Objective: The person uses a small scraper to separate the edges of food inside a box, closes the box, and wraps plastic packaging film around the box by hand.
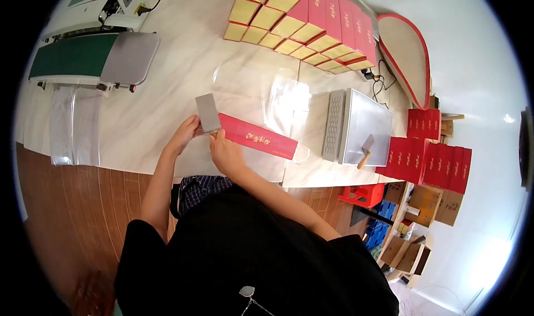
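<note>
A long red box (258, 137) with gold lettering lies on the marble-patterned table in front of me. At its left end a flat grey scraper blade (208, 113) sticks up, with a bit of tan handle under my fingers. My right hand (227, 153) is closed around this scraper at the end of the box. My left hand (185, 134) is beside it, fingers pinched together near the blade's lower edge; what they hold is hidden. Clear plastic film (281, 102) lies behind the box and shows past its right end.
Stacked red and gold boxes (303, 26) stand at the back. To the right is a laptop (364, 124), with a wooden-handled scraper (364, 153) on it. A machine with a green belt (72, 57) and clear plastic sleeves (75, 124) are left. A red stool (361, 195) stands below.
</note>
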Tool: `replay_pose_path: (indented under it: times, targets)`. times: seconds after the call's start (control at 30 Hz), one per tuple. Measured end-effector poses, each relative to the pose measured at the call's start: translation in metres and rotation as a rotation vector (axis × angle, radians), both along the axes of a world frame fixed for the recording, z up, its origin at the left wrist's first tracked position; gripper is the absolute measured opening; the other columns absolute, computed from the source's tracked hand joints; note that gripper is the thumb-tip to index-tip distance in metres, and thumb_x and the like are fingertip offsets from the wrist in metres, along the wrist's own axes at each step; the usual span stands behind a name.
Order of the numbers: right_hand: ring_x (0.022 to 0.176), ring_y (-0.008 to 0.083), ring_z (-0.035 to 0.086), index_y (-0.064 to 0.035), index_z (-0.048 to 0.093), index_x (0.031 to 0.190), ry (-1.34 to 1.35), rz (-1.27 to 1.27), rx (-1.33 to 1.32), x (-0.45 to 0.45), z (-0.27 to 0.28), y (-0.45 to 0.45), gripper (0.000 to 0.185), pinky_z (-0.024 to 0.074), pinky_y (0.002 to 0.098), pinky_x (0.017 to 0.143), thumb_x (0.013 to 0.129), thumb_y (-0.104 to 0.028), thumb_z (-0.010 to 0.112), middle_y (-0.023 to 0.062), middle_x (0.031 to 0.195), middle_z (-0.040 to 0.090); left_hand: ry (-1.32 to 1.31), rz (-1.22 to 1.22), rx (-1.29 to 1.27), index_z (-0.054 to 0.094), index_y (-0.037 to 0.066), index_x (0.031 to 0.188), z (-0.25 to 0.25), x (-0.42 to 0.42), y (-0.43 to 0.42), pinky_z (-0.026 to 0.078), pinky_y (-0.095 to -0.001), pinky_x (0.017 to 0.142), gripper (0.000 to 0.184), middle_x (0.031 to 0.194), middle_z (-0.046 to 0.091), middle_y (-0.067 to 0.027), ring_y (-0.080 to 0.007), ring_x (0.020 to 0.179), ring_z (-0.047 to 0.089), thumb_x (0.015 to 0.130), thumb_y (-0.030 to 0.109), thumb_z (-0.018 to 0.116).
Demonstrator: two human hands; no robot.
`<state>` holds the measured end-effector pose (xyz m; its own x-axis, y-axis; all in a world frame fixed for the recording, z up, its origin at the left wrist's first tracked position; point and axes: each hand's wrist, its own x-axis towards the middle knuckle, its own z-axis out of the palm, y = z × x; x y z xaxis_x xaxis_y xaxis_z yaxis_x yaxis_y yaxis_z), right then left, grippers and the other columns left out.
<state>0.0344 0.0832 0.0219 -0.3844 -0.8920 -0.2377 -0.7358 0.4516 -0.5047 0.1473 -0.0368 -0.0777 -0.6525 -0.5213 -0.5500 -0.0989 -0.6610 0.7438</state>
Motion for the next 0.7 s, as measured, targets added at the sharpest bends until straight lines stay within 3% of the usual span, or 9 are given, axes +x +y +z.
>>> replay_pose_path:
  times: [0.23,0.33,0.43,0.47,0.53,0.6,0.63,0.67,0.7]
  targets:
    - [0.067,0.0462,0.061,-0.0027,0.045,0.106,0.121,-0.177,-0.163,-0.097,0.031,0.016,0.021,0.045,0.0574,0.059,0.1,-0.023,0.044,0.027,0.072,0.061,-0.007,0.104,-0.253,0.057,0.0,0.106,-0.018,0.02,0.003,0.042,-0.0358,0.103,0.041,0.115,0.064,-0.0144,-0.0261,0.113,0.06,0.106,0.037,0.038]
    - [0.071,0.0439,0.06,-0.0041,0.051,0.109,0.197,-0.555,-0.252,-0.214,-0.003,0.06,0.02,0.0457,0.0534,0.063,0.094,-0.018,0.047,0.0227,0.091,0.06,-0.015,0.135,-0.278,0.057,0.001,0.107,0.0,0.024,0.001,0.041,-0.0357,0.104,0.042,0.115,0.064,-0.0145,-0.0254,0.114,0.059,0.106,0.038,0.037]
    - [0.072,0.0327,0.066,-0.0076,0.053,0.121,0.265,-0.689,-0.175,-0.364,-0.065,0.142,0.029,0.057,0.0375,0.06,0.098,-0.022,0.043,0.0185,0.104,0.06,-0.073,0.179,-0.273,0.058,0.003,0.109,0.008,0.037,-0.001,0.041,-0.0343,0.103,0.042,0.115,0.064,-0.0129,-0.0224,0.113,0.059,0.106,0.038,0.036]
    - [0.075,0.0342,0.066,-0.0084,0.054,0.122,0.386,-0.766,0.011,-0.378,-0.037,0.148,0.029,0.0573,0.0395,0.059,0.096,-0.017,0.044,0.0187,0.105,0.06,-0.111,0.166,-0.271,0.058,0.004,0.109,0.009,0.037,0.0,0.041,-0.0332,0.101,0.042,0.115,0.065,-0.0114,-0.0204,0.111,0.06,0.106,0.039,0.035]
    - [0.071,0.0337,0.067,-0.0053,0.056,0.107,0.623,-0.611,-0.073,-0.425,-0.05,0.193,0.02,0.0572,0.0409,0.059,0.094,-0.016,0.045,0.0187,0.096,0.06,-0.168,0.155,-0.279,0.059,0.006,0.109,0.014,0.037,0.004,0.041,-0.0321,0.1,0.041,0.115,0.065,-0.0099,-0.0185,0.109,0.06,0.106,0.039,0.035]
    - [0.048,0.0274,0.059,-0.0041,0.058,0.097,0.451,-0.768,-0.065,-0.473,-0.076,0.228,0.024,0.0499,0.0393,0.044,0.096,-0.025,0.046,0.0129,0.068,0.059,-0.232,0.148,-0.254,0.059,0.008,0.109,0.019,0.036,0.008,0.042,-0.0307,0.095,0.041,0.114,0.066,-0.0073,-0.0161,0.107,0.061,0.106,0.04,0.034]
    - [0.041,0.0217,0.053,-0.002,0.057,0.091,0.069,-1.04,-0.14,-0.459,-0.053,0.223,0.038,0.0433,0.0364,0.037,0.098,-0.036,0.043,0.0103,0.062,0.055,-0.246,0.147,-0.25,0.059,0.009,0.109,0.021,0.035,0.01,0.042,-0.0306,0.094,0.04,0.114,0.067,-0.0067,-0.0153,0.107,0.061,0.105,0.041,0.035]
    - [0.041,0.018,0.051,-0.0008,0.057,0.088,0.153,-1.007,-0.143,-0.461,-0.059,0.233,0.047,0.0405,0.0321,0.036,0.098,-0.043,0.04,0.0074,0.06,0.051,-0.272,0.148,-0.258,0.059,0.009,0.109,0.023,0.034,0.013,0.042,-0.0306,0.094,0.04,0.114,0.067,-0.0067,-0.0153,0.107,0.061,0.105,0.041,0.035]
    - [0.041,0.0236,0.052,0.0003,0.058,0.09,0.139,-1.063,-0.059,-0.446,-0.041,0.227,0.049,0.0439,0.0368,0.039,0.099,-0.043,0.038,0.0089,0.058,0.054,-0.256,0.151,-0.249,0.059,0.009,0.109,0.023,0.032,0.015,0.041,-0.0308,0.095,0.04,0.114,0.067,-0.0065,-0.0153,0.107,0.061,0.105,0.041,0.035]
